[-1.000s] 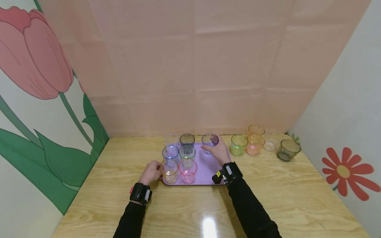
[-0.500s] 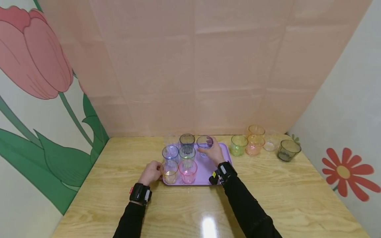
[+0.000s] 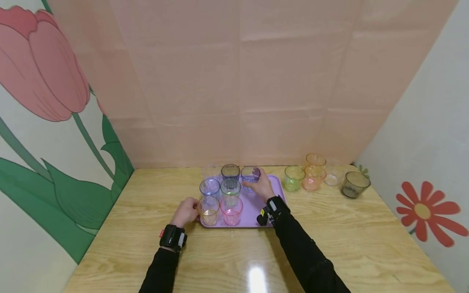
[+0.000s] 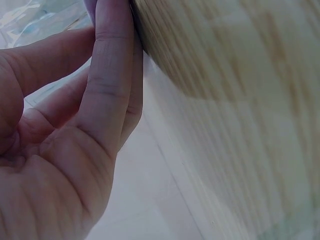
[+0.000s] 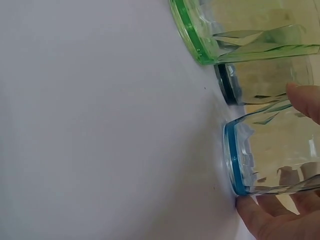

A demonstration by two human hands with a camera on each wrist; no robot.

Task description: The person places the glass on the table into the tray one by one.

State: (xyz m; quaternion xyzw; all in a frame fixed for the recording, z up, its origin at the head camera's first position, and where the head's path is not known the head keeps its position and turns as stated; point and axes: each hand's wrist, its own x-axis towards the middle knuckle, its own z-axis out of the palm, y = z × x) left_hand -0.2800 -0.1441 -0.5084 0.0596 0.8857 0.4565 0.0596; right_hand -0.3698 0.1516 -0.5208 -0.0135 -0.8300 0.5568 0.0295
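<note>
While the right hand (image 3: 261, 187) has its thumb and fingers clamped round the sides of a blue glass (image 3: 249, 178), the left hand (image 3: 185, 211) pinches the near left corner of the purple tray (image 3: 250, 208), apparently to steady it. The blue glass is upright at the tray's far side, just beside the dark glass (image 3: 230, 172); whether its base bears fully on the tray cannot be told. Setting it into the far row seems to be the step in hand, and the next move probably calls for spreading the right fingers and drawing them off without nudging the dark glass. Nearer the person stand a green glass (image 3: 231, 188), a second blue glass (image 3: 210, 188), a pink glass (image 3: 231, 212) and a yellow glass (image 3: 210, 212). Farther right on the wooden surface (image 3: 220, 260) are a lime glass (image 3: 294, 180), a peach glass (image 3: 314, 180), an amber glass (image 3: 316, 159), a clear glass (image 3: 332, 176) and a smoky glass (image 3: 355, 185), the lime one nearest the tray and likely the handiest to fetch after this
</note>
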